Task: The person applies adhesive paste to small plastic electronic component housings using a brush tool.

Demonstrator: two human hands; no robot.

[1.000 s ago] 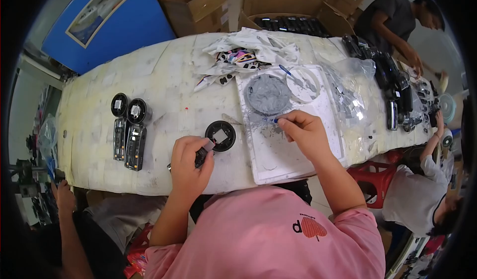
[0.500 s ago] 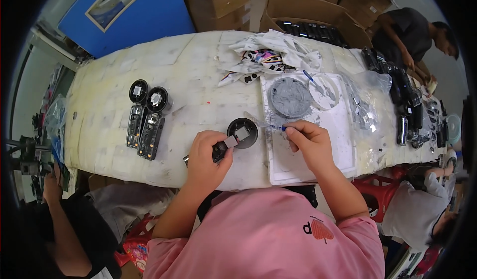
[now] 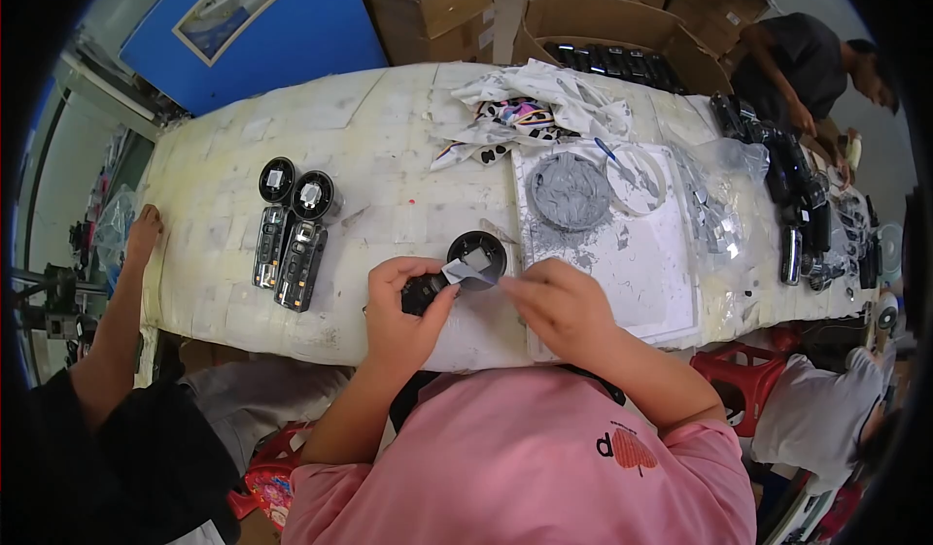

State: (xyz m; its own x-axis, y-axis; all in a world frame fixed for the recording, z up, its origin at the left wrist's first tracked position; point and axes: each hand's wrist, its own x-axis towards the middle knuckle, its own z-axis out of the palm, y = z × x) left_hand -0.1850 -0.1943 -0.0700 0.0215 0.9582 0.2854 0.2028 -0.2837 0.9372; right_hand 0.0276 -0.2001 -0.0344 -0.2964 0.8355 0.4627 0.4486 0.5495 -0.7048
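My left hand is closed round the dark body of a black device with a round, cup-shaped head. A silvery square block shows inside the head, and a small pale plate sits by my left fingertips. My right hand, partly blurred, pinches a thin spatula whose blade lies at the pale plate, over the cup's near edge. Its handle is mostly hidden by my fingers. To the right, a round tub of grey paste stands on a smeared white tray.
Two similar black devices lie at left on the covered table. A white ring and a blue-tipped stick rest on the tray. Crumpled plastic bags lie behind; more black devices line the right. A co-worker's hand touches the left edge.
My right hand has moved left and nearer to me, bringing the spatula from the tray's edge to the plate. At left, a co-worker's hand has reached up to the table edge.
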